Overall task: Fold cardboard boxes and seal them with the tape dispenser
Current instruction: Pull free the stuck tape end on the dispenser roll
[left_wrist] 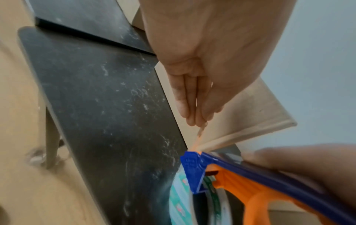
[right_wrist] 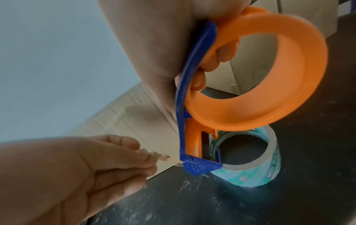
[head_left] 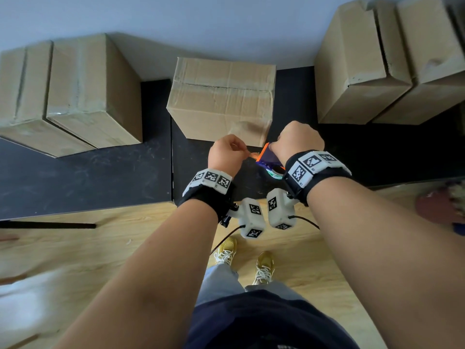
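Note:
My right hand (head_left: pixel 289 147) grips the orange and blue tape dispenser (head_left: pixel 265 155) by its handle, fingers curled through the empty orange ring (right_wrist: pixel 279 68). Its blue cutter head (right_wrist: pixel 200 166) hangs just over a printed tape roll (right_wrist: pixel 258 164) standing on the black table. My left hand (head_left: pixel 241 150) pinches a thin crumpled tape end (left_wrist: pixel 200 134) that runs to the cutter head (left_wrist: pixel 192 169). Directly behind both hands stands a closed cardboard box (head_left: pixel 221 96) with tape along its top seam.
Taped boxes stand at the back left (head_left: pixel 75 96) and stacked at the back right (head_left: pixel 377 66) on the black table (head_left: pixel 88 177). The table's front edge runs just below my wrists, with wooden floor (head_left: pixel 125 248) and my feet beyond it.

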`<control>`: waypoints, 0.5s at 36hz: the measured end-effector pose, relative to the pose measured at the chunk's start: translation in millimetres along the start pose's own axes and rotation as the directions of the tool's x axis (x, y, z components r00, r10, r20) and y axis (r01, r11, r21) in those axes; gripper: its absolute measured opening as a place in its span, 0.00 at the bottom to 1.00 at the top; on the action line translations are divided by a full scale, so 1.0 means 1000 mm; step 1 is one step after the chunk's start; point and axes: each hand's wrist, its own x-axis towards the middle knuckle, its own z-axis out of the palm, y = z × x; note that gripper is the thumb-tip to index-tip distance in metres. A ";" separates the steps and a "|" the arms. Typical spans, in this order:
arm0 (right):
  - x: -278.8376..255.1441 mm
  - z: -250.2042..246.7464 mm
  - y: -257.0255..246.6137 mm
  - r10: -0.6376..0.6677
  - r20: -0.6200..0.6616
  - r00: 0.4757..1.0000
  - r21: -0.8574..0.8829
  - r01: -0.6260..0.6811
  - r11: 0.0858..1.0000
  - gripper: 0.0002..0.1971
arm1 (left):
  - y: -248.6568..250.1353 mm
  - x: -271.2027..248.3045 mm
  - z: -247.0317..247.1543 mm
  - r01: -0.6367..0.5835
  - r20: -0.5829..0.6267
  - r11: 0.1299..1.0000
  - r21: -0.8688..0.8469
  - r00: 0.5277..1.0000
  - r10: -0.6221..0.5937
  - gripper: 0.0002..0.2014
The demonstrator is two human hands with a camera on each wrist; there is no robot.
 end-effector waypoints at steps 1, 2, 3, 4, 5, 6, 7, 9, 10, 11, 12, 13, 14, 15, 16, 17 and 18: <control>0.000 0.001 0.002 -0.003 -0.001 1.000 0.003 0.003 1.000 0.10 | -0.001 0.001 -0.002 -0.008 0.001 1.000 0.023 1.000 0.008 0.07; 0.001 0.003 0.004 -0.009 -0.006 1.000 0.010 0.009 1.000 0.11 | -0.002 0.001 -0.004 -0.015 0.006 0.999 0.049 1.000 0.015 0.07; 0.002 0.004 0.007 -0.016 -0.010 1.000 0.019 0.016 1.000 0.13 | -0.003 0.002 -0.006 -0.017 0.011 0.997 0.081 1.000 0.016 0.10; 0.002 0.005 0.009 -0.023 -0.010 1.000 0.028 0.024 0.999 0.14 | -0.004 0.002 -0.007 -0.013 0.016 0.993 0.114 1.000 0.011 0.12; 0.001 0.005 0.012 -0.030 -0.006 1.000 0.036 0.030 0.999 0.14 | -0.004 0.002 -0.008 -0.004 0.021 0.988 0.155 1.000 0.000 0.14; 0.002 0.006 0.014 -0.036 -0.002 0.999 0.041 0.036 0.999 0.15 | -0.005 0.003 -0.009 0.003 0.029 0.978 0.207 1.000 -0.009 0.15; 0.002 0.006 0.015 -0.041 0.000 0.999 0.042 0.041 0.998 0.16 | -0.004 0.003 -0.009 0.012 0.045 0.962 0.274 0.999 -0.025 0.17; 0.001 0.007 0.016 -0.043 -0.008 0.999 0.039 0.044 0.998 0.16 | -0.001 0.002 -0.009 0.012 0.074 0.913 0.409 0.996 -0.046 0.19; 0.001 0.007 0.016 -0.042 -0.022 0.999 0.036 0.043 0.998 0.16 | 0.000 0.002 -0.009 0.010 0.083 0.889 0.459 0.995 -0.054 0.20; 0.001 0.007 0.017 -0.042 -0.038 0.998 0.031 0.044 0.999 0.16 | 0.001 0.001 -0.008 0.012 0.095 0.867 0.497 0.993 -0.069 0.20; 0.000 0.006 0.019 -0.043 -0.056 0.997 0.027 0.045 0.999 0.16 | 0.002 0.000 -0.007 0.009 0.109 0.848 0.529 0.991 -0.079 0.19; -0.001 0.004 0.021 -0.044 -0.073 0.996 0.027 0.046 0.999 0.16 | 0.004 -0.001 -0.006 0.004 0.116 0.835 0.550 0.990 -0.081 0.18; -0.001 0.003 0.023 -0.045 -0.083 0.996 0.036 0.048 0.998 0.15 | 0.004 -0.002 -0.005 -0.004 0.118 0.828 0.561 0.990 -0.075 0.17; -0.002 0.001 0.026 -0.041 -0.081 0.996 0.057 0.046 0.997 0.15 | 0.005 -0.004 -0.003 -0.010 0.122 0.824 0.566 0.990 -0.072 0.17; -0.003 -0.001 0.030 -0.036 -0.066 0.997 0.086 0.042 0.995 0.15 | 0.005 -0.005 -0.002 -0.015 0.129 0.823 0.568 0.989 -0.071 0.17; -0.004 -0.003 0.033 -0.034 -0.046 0.998 0.117 0.039 0.992 0.16 | 0.005 -0.007 0.000 -0.018 0.136 0.823 0.568 0.988 -0.072 0.18; -0.005 -0.004 0.035 -0.033 -0.027 0.999 0.149 0.037 0.988 0.17 | 0.005 -0.008 0.001 -0.022 0.139 0.825 0.564 0.988 -0.068 0.20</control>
